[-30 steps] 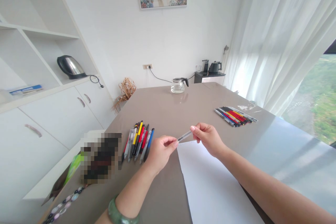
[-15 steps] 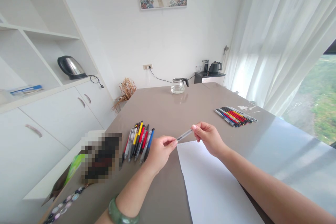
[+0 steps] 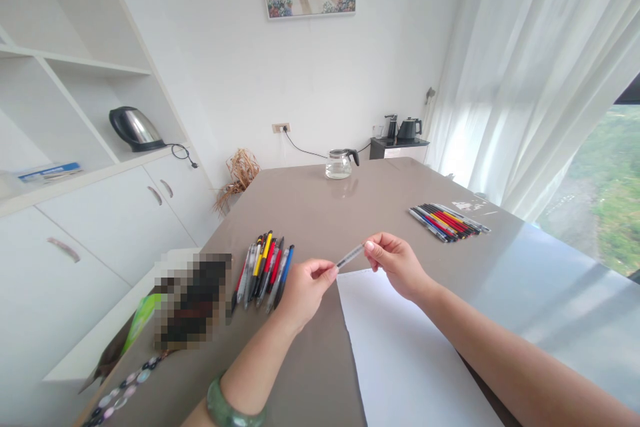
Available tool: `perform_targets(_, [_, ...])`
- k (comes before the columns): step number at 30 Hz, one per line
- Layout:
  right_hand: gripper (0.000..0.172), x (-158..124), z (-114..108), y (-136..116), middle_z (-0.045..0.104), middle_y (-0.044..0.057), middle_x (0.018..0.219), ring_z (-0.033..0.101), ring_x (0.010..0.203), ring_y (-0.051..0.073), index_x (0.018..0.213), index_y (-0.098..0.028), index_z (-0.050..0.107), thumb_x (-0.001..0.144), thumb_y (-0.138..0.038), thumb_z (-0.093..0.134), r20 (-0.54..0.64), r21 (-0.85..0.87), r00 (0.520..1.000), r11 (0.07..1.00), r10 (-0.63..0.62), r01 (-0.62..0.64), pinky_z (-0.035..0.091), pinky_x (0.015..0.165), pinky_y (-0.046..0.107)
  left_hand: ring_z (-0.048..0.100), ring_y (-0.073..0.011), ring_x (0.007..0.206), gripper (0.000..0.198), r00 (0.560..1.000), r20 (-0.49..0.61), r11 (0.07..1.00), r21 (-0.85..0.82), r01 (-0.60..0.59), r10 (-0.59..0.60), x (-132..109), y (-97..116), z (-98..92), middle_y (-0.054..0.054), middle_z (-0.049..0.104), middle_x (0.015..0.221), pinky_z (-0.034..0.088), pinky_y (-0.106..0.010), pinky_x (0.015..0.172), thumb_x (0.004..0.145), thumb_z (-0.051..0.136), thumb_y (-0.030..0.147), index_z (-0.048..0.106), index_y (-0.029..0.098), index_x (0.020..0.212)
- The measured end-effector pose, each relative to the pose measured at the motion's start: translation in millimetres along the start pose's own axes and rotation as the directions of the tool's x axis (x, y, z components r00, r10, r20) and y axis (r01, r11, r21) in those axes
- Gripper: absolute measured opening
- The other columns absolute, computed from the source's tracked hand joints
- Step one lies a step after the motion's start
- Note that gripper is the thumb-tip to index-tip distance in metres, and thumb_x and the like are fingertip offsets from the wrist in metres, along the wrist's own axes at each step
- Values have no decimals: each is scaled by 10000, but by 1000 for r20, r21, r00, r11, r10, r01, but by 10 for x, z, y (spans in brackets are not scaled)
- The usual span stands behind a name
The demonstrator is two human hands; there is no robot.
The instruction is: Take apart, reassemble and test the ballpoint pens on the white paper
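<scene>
A clear pen (image 3: 351, 255) is held slantwise between my two hands, above the far edge of a white sheet of paper (image 3: 405, 347). My left hand (image 3: 309, 287) pinches its lower left end between thumb and fingers. At the upper right end, the thumb and fingertips of my right hand (image 3: 393, 260) close on it and hide that tip. Beside my left hand lies a loose bunch of pens (image 3: 261, 270) in red, yellow, blue, black and clear. A second group of pens (image 3: 447, 221) lies side by side farther off to the right.
A glass teapot (image 3: 339, 165) stands toward the back of the brown table (image 3: 300, 207). Small white scraps (image 3: 469, 205) lie behind the right-hand pens. A blurred-out dark object (image 3: 195, 300) and a bead strand (image 3: 127, 387) are at the left edge.
My right hand has shifted very slightly left along the pen. My left hand and both groups of pens look unchanged.
</scene>
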State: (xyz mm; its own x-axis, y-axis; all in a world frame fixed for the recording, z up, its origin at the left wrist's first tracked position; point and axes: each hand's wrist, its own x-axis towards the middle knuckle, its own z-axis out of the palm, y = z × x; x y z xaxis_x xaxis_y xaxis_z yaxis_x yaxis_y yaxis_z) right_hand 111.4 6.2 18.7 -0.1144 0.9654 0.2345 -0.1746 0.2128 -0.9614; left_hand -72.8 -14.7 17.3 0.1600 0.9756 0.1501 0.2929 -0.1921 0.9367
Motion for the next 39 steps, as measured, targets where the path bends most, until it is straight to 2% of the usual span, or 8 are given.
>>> perform_targets(4, [289, -10, 12, -23, 481, -8, 636, 398, 517, 84, 905, -172, 574, 699, -374, 573, 36, 55, 999, 998, 23, -25, 342, 474, 235, 558, -168, 702, 281, 1000, -5, 1000, -20, 13, -13, -1, 0, 0, -45, 638, 759, 405, -252, 620, 712, 525, 397, 628, 150, 797])
perform_targets(8, [201, -5, 4, 11, 437, -23, 550, 385, 510, 85, 747, -162, 558, 716, -361, 564, 19, 8, 1000, 1000, -11, 11, 335, 477, 230, 561, -176, 733, 276, 1000, -8, 1000, -16, 8, -8, -3, 1, 6, -54, 641, 776, 412, -260, 654, 709, 534, 386, 630, 148, 812])
perform_targets(12, [241, -9, 11, 18, 434, -26, 504, 386, 500, 88, 616, -169, 499, 703, -383, 569, -34, -31, 999, 999, -14, 13, 345, 482, 233, 561, -181, 732, 276, 1000, -21, 1000, -22, 14, -14, -6, 16, 13, -54, 643, 765, 416, -269, 660, 698, 543, 388, 635, 149, 803])
perform_targets(16, [289, -20, 29, -25, 491, -11, 641, 396, 508, 82, 903, -188, 559, 691, -382, 581, 7, 53, 1000, 998, 22, -23, 344, 473, 235, 558, -177, 717, 287, 999, -15, 999, -38, 32, -32, -6, 21, 7, -53, 639, 760, 410, -260, 635, 696, 542, 394, 633, 145, 806])
perform_targets(18, [309, -20, 28, -32, 490, -6, 671, 396, 515, 80, 944, -189, 562, 696, -373, 579, 35, 72, 999, 997, 28, -31, 340, 474, 235, 555, -173, 711, 280, 1000, -8, 999, -31, 28, -28, -5, 17, 2, -49, 639, 757, 405, -256, 628, 698, 540, 391, 632, 149, 803])
perform_targets(26, [217, -14, 15, 16, 424, -34, 511, 376, 491, 81, 662, -168, 534, 687, -376, 590, -6, 35, 1000, 999, 6, -6, 330, 477, 229, 557, -182, 718, 278, 1000, 0, 1000, -19, 17, -17, -12, 24, 13, -51, 641, 748, 408, -268, 638, 689, 543, 390, 644, 152, 792])
perform_targets(32, [290, -30, 26, -15, 423, -30, 541, 385, 504, 90, 876, -171, 579, 685, -389, 587, 39, 69, 998, 997, 44, -46, 335, 479, 238, 564, -181, 721, 285, 999, 13, 999, -17, 31, -30, -17, 37, 16, -50, 646, 762, 412, -262, 635, 695, 538, 400, 640, 151, 789])
perform_targets(39, [220, -25, 26, 25, 414, -37, 482, 357, 488, 83, 607, -172, 512, 683, -358, 599, -32, 49, 999, 999, 19, -18, 313, 479, 232, 565, -179, 717, 261, 1000, 24, 1000, 7, 17, -17, -25, 24, 24, -45, 644, 752, 419, -263, 645, 693, 546, 388, 634, 163, 790])
